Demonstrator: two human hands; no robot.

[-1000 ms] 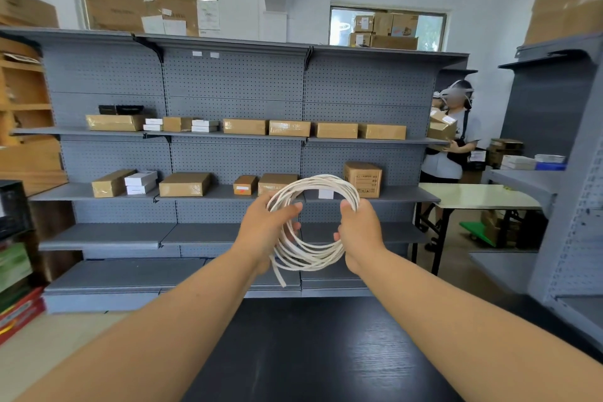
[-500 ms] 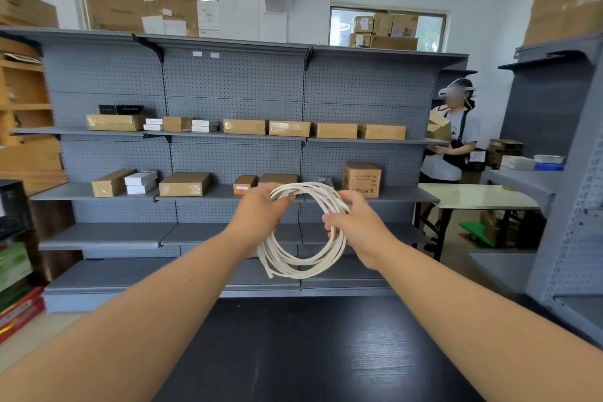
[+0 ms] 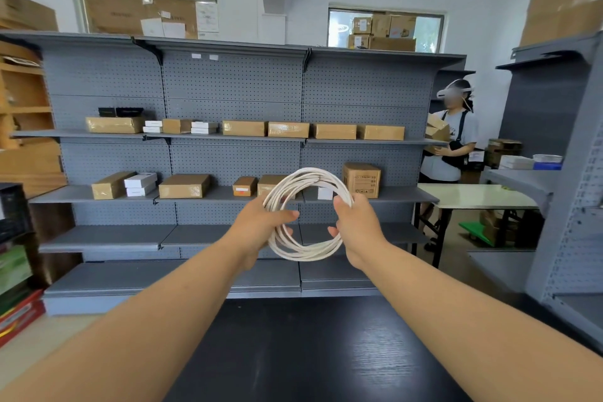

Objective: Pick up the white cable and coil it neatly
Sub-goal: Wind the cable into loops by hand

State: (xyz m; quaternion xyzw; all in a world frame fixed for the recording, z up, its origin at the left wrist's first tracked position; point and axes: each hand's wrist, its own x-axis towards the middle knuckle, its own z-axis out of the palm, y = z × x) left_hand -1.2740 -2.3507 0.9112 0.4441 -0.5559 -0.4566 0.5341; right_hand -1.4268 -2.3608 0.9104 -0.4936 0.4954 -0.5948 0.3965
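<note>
The white cable (image 3: 303, 253) is wound into a round coil of several loops and is held up in the air in front of me, above the black table (image 3: 313, 352). My left hand (image 3: 257, 228) grips the coil's left side, thumb across the strands. My right hand (image 3: 357, 227) holds the right side, thumb up against the loops and fingers curled behind. No loose end hangs below the coil.
Grey pegboard shelving (image 3: 228, 140) with cardboard and white boxes fills the wall ahead. A second grey rack (image 3: 571, 206) stands at the right. A person (image 3: 452, 140) carrying boxes stands beyond a pale table (image 3: 473, 196). Crates and coloured boxes (image 3: 16, 271) sit at the left.
The coil has been turned and evened out between my hands. The short loose tail that hung below it a second ago is no longer visible. My right hand shifted its grip along the right side.
</note>
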